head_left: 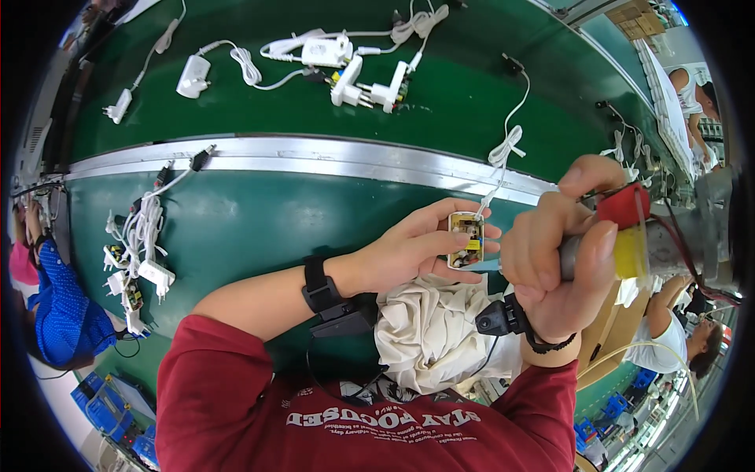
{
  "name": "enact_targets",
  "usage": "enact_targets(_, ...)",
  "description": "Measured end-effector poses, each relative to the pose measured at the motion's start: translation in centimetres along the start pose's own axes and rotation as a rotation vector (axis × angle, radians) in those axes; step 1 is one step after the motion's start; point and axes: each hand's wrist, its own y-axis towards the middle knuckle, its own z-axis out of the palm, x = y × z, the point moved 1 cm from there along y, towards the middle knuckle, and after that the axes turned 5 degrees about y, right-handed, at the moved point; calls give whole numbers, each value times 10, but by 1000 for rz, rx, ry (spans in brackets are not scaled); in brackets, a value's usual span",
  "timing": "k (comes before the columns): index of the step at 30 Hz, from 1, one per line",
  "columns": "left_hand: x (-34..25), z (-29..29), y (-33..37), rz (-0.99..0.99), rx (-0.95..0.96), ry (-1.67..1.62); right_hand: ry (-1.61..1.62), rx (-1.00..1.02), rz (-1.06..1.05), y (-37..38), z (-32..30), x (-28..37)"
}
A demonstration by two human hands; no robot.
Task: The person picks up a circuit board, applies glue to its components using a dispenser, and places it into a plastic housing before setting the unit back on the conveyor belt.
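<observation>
Left hand (pixel 429 234): grip closed around an open white adapter casing (pixel 469 236), circuit board showing, fingers behind and thumb across the front. Casing is held up off the counter (pixel 259 212), toward the right part of its far edge. A white cable (pixel 503 149) runs from it over the metal rail (pixel 314 160) along that edge, knotted midway. Right hand (pixel 550 244): grip wrapped around a thick grey tool (pixel 629 252) with yellow band and red block; its pale tip points at the casing's lower end, contact unclear. Near the counter's left edge, a bunch of white adapters (pixel 157 275), cables gathered together. Beyond the rail, more white adapters (pixel 326 52) lie on a green surface (pixel 275 114). Cream cloth (pixel 429 334) bunched between the forearms.
</observation>
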Motion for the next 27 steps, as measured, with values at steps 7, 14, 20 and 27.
enact_targets(7,-56,17,76,406,-38,410,51,3,27,-7,17,11)
enact_targets(14,-64,19,109,471,-573,1809,89,-76,17,-16,20,22)
enact_targets(20,-100,26,40,766,-912,2352,79,-102,5,-15,8,38)
enact_targets(27,-114,1,28,656,-970,2475,65,-117,8,-17,-1,42)
